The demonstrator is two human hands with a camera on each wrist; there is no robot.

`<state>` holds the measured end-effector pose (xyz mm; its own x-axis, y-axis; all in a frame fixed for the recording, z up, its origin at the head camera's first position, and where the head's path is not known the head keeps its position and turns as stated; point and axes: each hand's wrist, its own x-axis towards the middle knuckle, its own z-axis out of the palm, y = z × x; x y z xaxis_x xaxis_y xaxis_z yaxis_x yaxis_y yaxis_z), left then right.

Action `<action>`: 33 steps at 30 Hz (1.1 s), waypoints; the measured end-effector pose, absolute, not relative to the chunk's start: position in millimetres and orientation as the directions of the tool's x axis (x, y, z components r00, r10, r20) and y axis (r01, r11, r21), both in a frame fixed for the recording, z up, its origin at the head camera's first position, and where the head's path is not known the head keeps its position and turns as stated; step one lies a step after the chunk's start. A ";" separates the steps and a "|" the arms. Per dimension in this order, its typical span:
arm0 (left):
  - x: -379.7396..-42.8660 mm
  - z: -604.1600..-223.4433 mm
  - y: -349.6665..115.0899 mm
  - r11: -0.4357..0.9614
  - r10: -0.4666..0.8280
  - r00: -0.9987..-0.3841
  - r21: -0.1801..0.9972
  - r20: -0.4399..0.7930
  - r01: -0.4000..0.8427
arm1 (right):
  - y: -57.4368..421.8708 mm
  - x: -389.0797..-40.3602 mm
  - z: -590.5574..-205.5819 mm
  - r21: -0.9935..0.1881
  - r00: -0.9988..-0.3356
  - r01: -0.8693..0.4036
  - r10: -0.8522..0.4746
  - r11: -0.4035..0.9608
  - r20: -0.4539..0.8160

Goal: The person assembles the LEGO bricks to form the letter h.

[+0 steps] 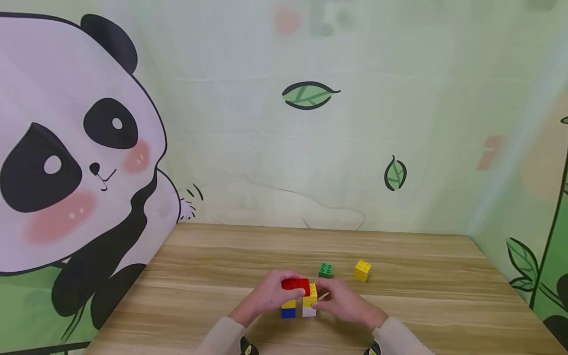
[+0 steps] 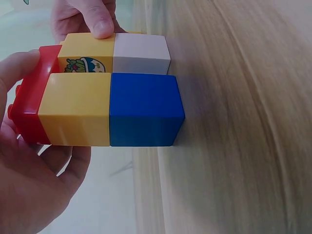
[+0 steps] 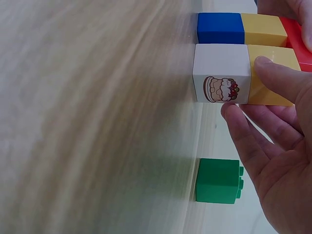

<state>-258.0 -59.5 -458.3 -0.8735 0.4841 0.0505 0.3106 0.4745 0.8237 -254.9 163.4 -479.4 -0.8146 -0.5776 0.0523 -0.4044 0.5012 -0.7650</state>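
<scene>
I had the left hand (image 1: 271, 294) come in from eight o'clock, its thumb before the red block (image 1: 294, 283) and its fingers behind, gripping it. The right hand (image 1: 342, 300) came in from four o'clock, fingers bent, pinching the side of a two-block column between thumb and index finger.

The loose green block (image 1: 326, 269) sat between one and two o'clock from the stack, just beyond the right hand, which lay between them. A loose yellow block (image 1: 362, 271) sat at two o'clock on the wooden table (image 1: 199, 276). A panda picture (image 1: 71, 108) filled ten o'clock.

The red block lay under the left thumb, over a yellow block (image 2: 75, 109) on a blue block (image 2: 144, 109). Just beside, at three o'clock, the right thumb rested on another yellow block (image 1: 310, 300), above a white block (image 1: 309, 311) with a cake print. With fingers covering the join, I couldn't tell whether the red one was pressed onto that column.
</scene>
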 end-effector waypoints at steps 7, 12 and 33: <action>-259.6 -458.0 -59.4 0.483 0.495 -0.867 0.813 0.053 0.325 | 164.7 -254.7 -477.5 -0.768 -0.821 -0.396 -0.569 0.503 0.051; -262.3 -460.8 -60.4 0.483 0.509 -0.858 0.804 0.063 0.346 | 164.8 -254.5 -477.4 -0.757 -0.822 -0.404 -0.568 0.514 0.053; -259.5 -474.6 -85.7 0.373 0.464 -0.878 0.874 0.115 0.311 | 165.8 -253.5 -476.5 -0.769 -0.823 -0.380 -0.568 0.514 0.027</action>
